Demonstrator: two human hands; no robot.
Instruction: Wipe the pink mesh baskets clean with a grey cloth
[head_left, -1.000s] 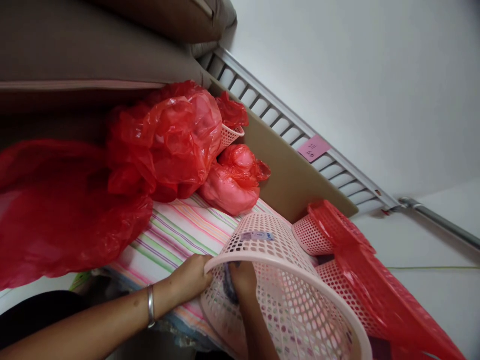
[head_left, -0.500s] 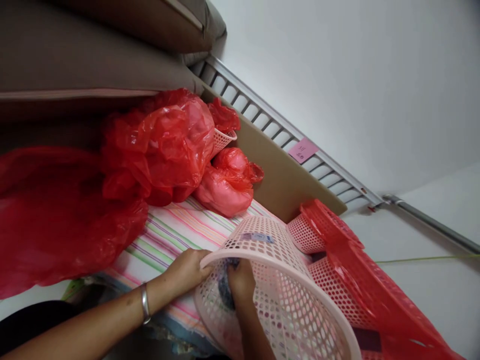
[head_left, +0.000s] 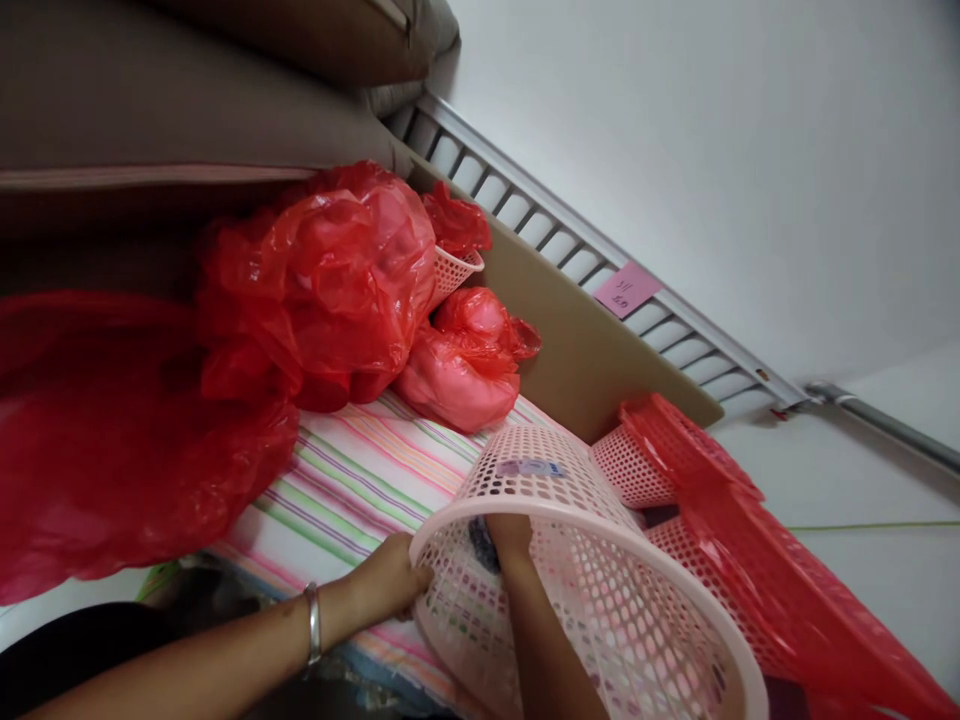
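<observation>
A pale pink perforated plastic basket [head_left: 600,590] lies tilted on its side, its mouth towards me and a small label on its outer wall. My left hand [head_left: 390,578] is closed on the left part of the rim. Deep inside the basket is my right hand [head_left: 511,540], pressing a dark grey-blue cloth [head_left: 484,547] against the inner wall; the upper wall and rim hide most of its fingers. Beneath the basket spreads a striped sheet [head_left: 345,490].
Red plastic bags [head_left: 322,290] are heaped at the left and back, with a smaller tied bag [head_left: 465,365] beside them. More pink baskets [head_left: 634,465] lie at right under red plastic [head_left: 757,530]. A tan board [head_left: 577,325] and metal railing [head_left: 540,210] line the wall.
My right hand and the cloth have gone deeper into the basket, so less of both shows. My left hand still holds the rim. The view has shifted slightly.
</observation>
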